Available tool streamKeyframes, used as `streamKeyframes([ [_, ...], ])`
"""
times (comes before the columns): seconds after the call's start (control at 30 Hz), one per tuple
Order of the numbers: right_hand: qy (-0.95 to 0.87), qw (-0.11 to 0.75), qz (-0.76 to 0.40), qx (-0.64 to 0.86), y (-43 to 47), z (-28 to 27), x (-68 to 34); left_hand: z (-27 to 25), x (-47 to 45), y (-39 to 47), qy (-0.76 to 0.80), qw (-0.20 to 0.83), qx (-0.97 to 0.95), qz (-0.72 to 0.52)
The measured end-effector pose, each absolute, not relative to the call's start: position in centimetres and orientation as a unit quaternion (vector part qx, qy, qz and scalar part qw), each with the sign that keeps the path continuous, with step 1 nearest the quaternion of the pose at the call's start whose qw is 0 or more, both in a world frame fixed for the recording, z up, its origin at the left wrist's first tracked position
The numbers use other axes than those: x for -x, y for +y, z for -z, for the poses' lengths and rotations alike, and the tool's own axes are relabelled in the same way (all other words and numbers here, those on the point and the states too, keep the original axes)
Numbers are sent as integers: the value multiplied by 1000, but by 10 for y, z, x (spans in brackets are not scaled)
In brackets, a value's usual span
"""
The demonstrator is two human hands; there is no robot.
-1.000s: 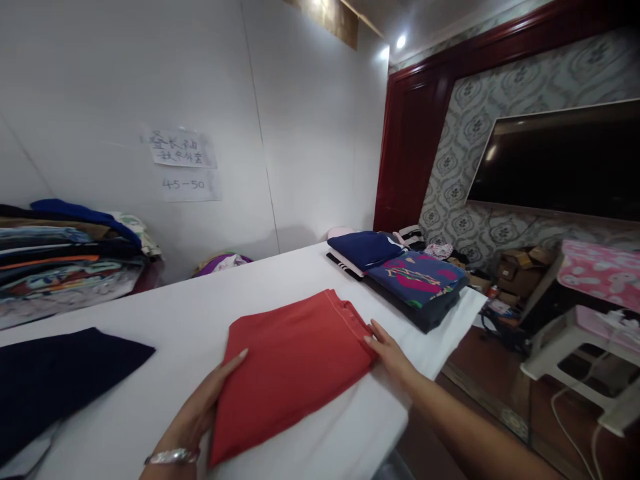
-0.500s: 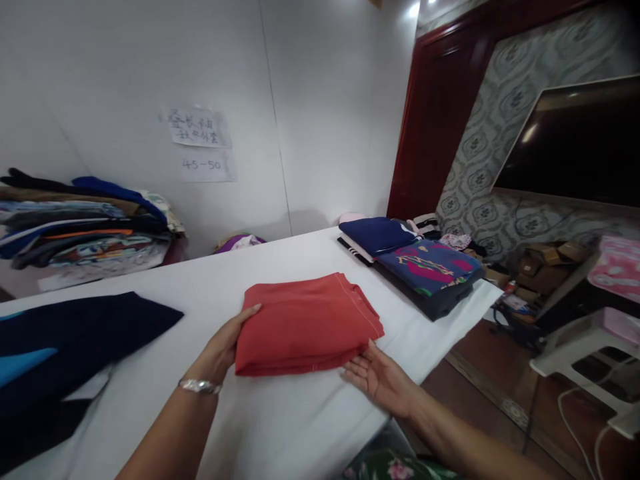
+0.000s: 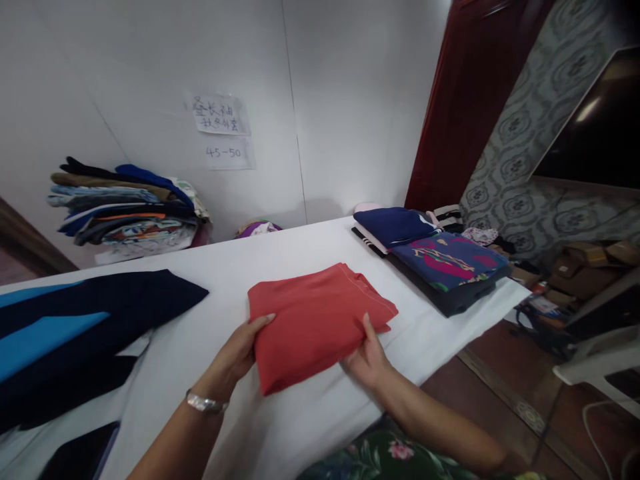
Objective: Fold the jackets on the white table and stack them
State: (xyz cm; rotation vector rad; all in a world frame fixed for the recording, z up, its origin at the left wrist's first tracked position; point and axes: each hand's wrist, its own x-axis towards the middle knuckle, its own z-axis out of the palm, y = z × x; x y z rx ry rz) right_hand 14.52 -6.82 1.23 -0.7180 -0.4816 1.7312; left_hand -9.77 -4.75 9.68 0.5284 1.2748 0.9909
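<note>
Left hand: the left hand (image 3: 239, 350) grips the left edge of the folded red garment (image 3: 316, 319), thumb on top and the other fingers hidden under the cloth.
Right hand: the right hand (image 3: 367, 357) holds the near right edge the same way, thumb (image 3: 369, 331) pressed on the top, fingers below.
Change: one second ago the garment was longer and lay flat, with both hands open at its ends; half a second ago it was already folded shorter, and the right palm was turned up just beside it. Now both hands close on it from the two sides.
Meaning: I judge that the folding is done and the bundle is now gripped as one piece.
Place: the garment is on the white table (image 3: 300, 427), near the front edge, between the dark navy and blue garment (image 3: 85, 327) on the left and the folded stack (image 3: 440, 263) on the right, apart from both.
Direction: the long axis runs left to right, a little turned, so the right end with the stitched hem points away toward the stack.
Behind: a pile of clothes (image 3: 127, 213) lies by the wall, under two paper notes (image 3: 223, 130).
</note>
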Motion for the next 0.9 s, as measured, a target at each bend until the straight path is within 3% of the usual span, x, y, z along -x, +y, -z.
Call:
streamKeyframes([
  [0.27,-146,565,-715,385,-66,-7,-141,-83,89,-82,602,628,-239,-431],
  [0.53,-225,620,-650,377,-62,-67,-178,-106,68,-83,581,594,-274,-485],
  [0.9,-295,758,-451,368,9,-202,-355,-207,-98,21,262,622,-463,-575],
])
